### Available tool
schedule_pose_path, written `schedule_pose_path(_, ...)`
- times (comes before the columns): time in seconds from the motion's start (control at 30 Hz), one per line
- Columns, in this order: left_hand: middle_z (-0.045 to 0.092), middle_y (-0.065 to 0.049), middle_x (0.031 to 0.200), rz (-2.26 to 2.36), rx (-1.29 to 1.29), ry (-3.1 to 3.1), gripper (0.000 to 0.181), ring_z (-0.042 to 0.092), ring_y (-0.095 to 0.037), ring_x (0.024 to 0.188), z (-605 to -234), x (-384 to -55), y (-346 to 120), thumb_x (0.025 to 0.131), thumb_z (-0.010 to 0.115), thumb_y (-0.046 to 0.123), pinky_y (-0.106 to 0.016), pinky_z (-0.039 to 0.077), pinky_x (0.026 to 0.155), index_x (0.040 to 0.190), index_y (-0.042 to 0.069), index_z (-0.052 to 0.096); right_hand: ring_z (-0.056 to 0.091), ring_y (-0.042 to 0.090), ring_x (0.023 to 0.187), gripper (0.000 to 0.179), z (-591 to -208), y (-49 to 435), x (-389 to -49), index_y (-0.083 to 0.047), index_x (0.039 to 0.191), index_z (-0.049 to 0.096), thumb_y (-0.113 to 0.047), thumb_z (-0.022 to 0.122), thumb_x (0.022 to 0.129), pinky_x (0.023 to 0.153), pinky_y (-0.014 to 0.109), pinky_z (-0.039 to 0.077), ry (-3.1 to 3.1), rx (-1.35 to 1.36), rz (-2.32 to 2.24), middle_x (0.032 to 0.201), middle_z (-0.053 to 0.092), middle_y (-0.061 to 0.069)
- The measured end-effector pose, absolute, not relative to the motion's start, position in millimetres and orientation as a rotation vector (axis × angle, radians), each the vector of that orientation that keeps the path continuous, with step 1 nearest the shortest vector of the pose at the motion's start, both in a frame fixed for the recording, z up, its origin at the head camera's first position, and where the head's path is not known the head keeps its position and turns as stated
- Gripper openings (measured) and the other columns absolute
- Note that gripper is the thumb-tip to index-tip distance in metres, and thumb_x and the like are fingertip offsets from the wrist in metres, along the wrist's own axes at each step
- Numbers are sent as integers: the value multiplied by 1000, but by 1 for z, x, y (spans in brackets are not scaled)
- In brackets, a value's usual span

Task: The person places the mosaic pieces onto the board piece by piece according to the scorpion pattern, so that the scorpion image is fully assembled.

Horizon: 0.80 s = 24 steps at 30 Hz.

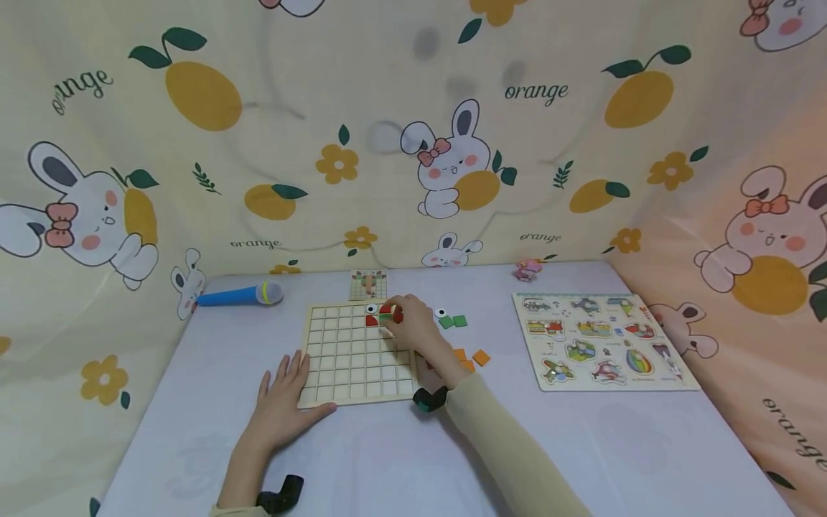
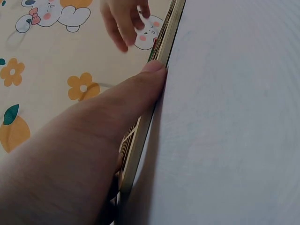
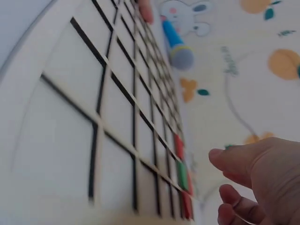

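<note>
A wooden grid board [image 1: 342, 366] lies on the table. My left hand [image 1: 279, 406] rests at its near left corner, fingers spread along the left side; in the left wrist view the thumb [image 2: 126, 101] presses the front edge. Over the board's far right part is my right hand [image 1: 413, 327], its fingertips close to several red and green tiles. In the right wrist view, the right thumb [image 3: 239, 159] and fingers stand apart, with nothing seen between them. A red tile [image 1: 371, 321] and a white eye tile [image 1: 371, 309] sit in cells just left of the fingers.
Right of the board lie green tiles [image 1: 459, 321], another eye tile [image 1: 441, 312] and orange tiles [image 1: 481, 357]. A pattern card [image 1: 368, 285] is behind it. A toy microphone [image 1: 235, 296] lies left, a picture puzzle board [image 1: 601, 345] right, a pink figurine [image 1: 528, 269] at the back.
</note>
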<state>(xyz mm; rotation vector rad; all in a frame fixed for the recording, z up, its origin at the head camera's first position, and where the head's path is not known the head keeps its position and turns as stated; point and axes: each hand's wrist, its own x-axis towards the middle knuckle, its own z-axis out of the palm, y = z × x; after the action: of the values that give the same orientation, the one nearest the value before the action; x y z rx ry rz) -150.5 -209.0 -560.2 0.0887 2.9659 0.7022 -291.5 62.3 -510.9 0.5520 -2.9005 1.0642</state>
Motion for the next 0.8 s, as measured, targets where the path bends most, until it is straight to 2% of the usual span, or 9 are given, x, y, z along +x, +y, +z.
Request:
schedule_pose_path(0.17,13,-23,175,702,85,2959,126,4,-48,162,-560,-150,-208,84,69,80,-71,-3,127,166,-2,22,58,23,82,32,-506,99,-283,-5,127,74,-19,77,98,68,34,49,-2869,446,1177,107,67,13)
schedule_pose_path(0.33,13,-23,175,691,81,2960,126,4,-48,162,-559,-150,-208,83,68,80,-71,-3,127,167,-2,22,59,28,92,32,-509,146,-281,-4,127,74,-19,76,99,79,38,54,-2838,329,1210,110,67,15)
schedule_pose_path(0.5,13,-24,175,702,86,2961,126,4,-48,162,-558,-149,-208,84,68,80,-71,-3,127,166,-3,22,57,31,99,28,-515,188,-285,-4,127,73,-15,71,101,86,40,50,-2818,177,1230,111,66,17)
schedule_pose_path(0.6,13,-24,175,700,89,2964,126,4,-48,162,-558,-149,-208,84,68,80,-71,-3,127,166,-3,21,55,31,103,29,-518,201,-286,-5,129,72,-17,69,103,88,40,48,-2852,126,1252,115,64,17)
schedule_pose_path(0.8,15,-24,175,708,100,2977,125,5,-48,162,-559,-150,-209,84,69,79,-71,-3,127,166,-3,22,55,32,106,32,-524,196,-295,-7,128,75,-25,73,101,94,44,51,-2919,131,1231,120,64,17)
